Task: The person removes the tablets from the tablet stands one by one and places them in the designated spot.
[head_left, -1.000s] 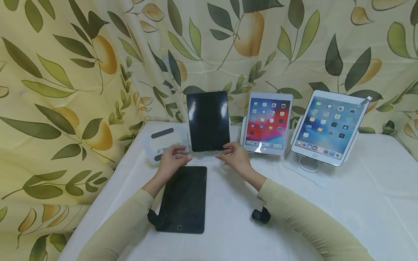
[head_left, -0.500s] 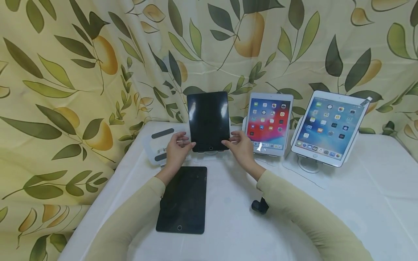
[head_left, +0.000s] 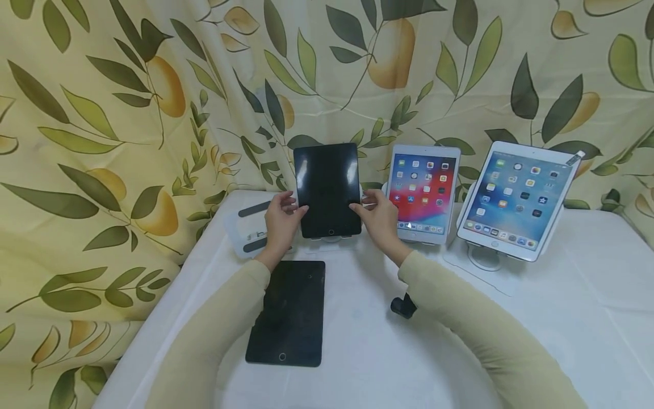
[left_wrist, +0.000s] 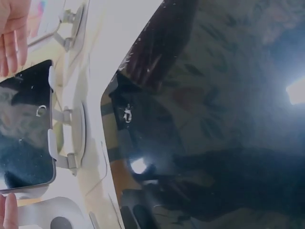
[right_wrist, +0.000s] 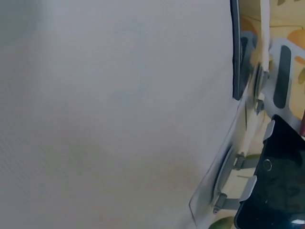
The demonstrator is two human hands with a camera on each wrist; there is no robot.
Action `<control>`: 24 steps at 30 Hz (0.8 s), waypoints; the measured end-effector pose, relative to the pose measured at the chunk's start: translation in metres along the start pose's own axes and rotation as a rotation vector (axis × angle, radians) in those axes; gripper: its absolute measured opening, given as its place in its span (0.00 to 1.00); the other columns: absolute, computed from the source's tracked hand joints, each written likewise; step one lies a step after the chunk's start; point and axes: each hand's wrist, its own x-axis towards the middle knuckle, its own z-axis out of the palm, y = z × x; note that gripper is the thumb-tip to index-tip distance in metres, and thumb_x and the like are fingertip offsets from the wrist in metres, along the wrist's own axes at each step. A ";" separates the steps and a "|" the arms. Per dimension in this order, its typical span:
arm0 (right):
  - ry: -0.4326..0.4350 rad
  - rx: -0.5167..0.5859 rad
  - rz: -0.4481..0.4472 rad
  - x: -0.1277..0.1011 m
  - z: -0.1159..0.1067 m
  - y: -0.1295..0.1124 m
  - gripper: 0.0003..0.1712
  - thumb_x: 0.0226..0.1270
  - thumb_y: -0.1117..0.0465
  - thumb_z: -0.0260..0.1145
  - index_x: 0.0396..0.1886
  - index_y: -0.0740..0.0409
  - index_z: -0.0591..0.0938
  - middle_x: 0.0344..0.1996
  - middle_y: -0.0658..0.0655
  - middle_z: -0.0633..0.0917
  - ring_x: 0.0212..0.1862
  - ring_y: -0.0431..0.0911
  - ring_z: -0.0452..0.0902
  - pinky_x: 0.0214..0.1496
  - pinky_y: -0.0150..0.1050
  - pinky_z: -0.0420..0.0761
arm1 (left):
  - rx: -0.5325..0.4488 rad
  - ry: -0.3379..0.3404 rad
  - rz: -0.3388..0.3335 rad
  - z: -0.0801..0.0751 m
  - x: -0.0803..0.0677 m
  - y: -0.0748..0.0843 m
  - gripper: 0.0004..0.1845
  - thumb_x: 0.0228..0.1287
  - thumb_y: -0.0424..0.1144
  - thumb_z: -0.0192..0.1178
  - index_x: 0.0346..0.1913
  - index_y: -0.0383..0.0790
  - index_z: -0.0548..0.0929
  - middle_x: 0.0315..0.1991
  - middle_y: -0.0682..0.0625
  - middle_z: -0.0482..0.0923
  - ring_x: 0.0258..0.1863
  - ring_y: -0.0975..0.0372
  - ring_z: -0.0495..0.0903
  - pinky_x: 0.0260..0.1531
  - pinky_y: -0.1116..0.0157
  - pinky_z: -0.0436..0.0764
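Note:
A dark-screened black tablet (head_left: 328,190) stands upright in a white stand at the back middle of the table. My left hand (head_left: 283,218) grips its left edge and my right hand (head_left: 379,218) grips its right edge, thumbs on the front. The left wrist view shows this tablet (left_wrist: 26,129) held in its stand clips, with fingertips (left_wrist: 12,33) of the other hand at its far edge. A second black tablet (head_left: 288,312) lies flat on the white cloth under my left forearm. The right wrist view catches the standing tablet's (right_wrist: 276,191) lower part.
Two lit white tablets (head_left: 423,193) (head_left: 513,199) stand on stands to the right. An empty white stand (head_left: 250,227) lies at the back left. A leaf-patterned curtain (head_left: 128,113) hangs behind the white-clothed table (head_left: 562,318).
Both hands moved up from the standing tablet's bottom edge to its sides and took hold of it. The tablet itself has hardly shifted.

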 end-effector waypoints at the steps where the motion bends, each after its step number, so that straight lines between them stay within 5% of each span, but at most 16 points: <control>1: 0.001 -0.008 -0.005 0.002 0.000 -0.001 0.26 0.60 0.56 0.69 0.55 0.61 0.76 0.46 0.61 0.83 0.46 0.53 0.80 0.47 0.47 0.81 | 0.003 0.000 0.004 0.001 0.001 0.000 0.24 0.55 0.33 0.68 0.55 0.33 0.74 0.47 0.40 0.78 0.45 0.53 0.81 0.48 0.59 0.79; 24: -0.054 -0.007 0.041 0.018 0.006 -0.013 0.28 0.61 0.56 0.68 0.62 0.56 0.75 0.51 0.61 0.77 0.50 0.54 0.76 0.52 0.47 0.78 | 0.118 -0.032 0.014 0.008 0.006 0.004 0.25 0.59 0.36 0.66 0.59 0.38 0.72 0.48 0.43 0.72 0.44 0.55 0.75 0.43 0.60 0.74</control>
